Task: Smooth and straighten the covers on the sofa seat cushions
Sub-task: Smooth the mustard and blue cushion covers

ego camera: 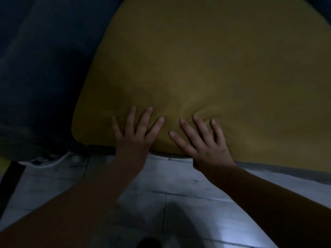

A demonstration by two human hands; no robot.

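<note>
Left hand (138,133): flat, fingers spread, pressing cover (206,68) at front edge.
Right hand (206,140): same, just beside left.
Wrinkle (189,111): just past fingertips.
Method: sweep palms apart.

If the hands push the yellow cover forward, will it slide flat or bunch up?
Probably it bunches: the yellow cover already shows soft creases between the left hand and the right hand. It looks thin and floppy. The padding beneath likely gives way, since the fabric dips near the fingertips.

Left hand (133,135) and right hand (206,140) press flat on yellow cushion cover (197,59).
</note>
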